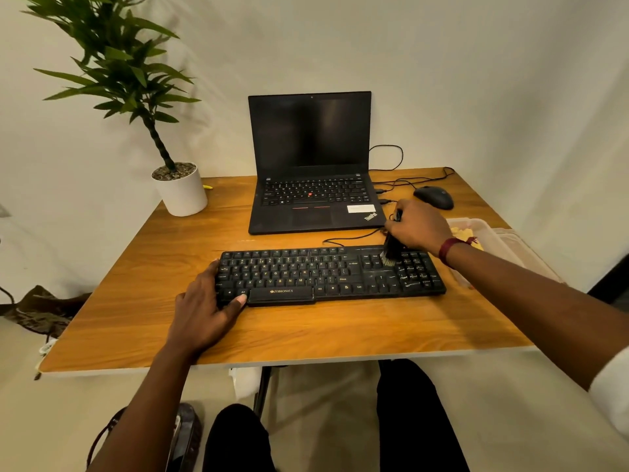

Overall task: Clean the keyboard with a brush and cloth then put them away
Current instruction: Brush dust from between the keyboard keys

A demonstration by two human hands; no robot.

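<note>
Head view: the right hand is clenched round the brush, bristles down on the keyboard just left of the number pad, its handle mostly swallowed by the fist. The left hand lies flat over the keyboard's left end, thumb by the space bar, gripping nothing. The keyboard sits mid-table. Behind the right wrist, a clear tub holds something yellow, hard to make out.

The person is wearing a dark red thread band with a frayed knot just behind the right hand. A white sleeve is showing at the frame's right edge and black trousers along the bottom.
</note>
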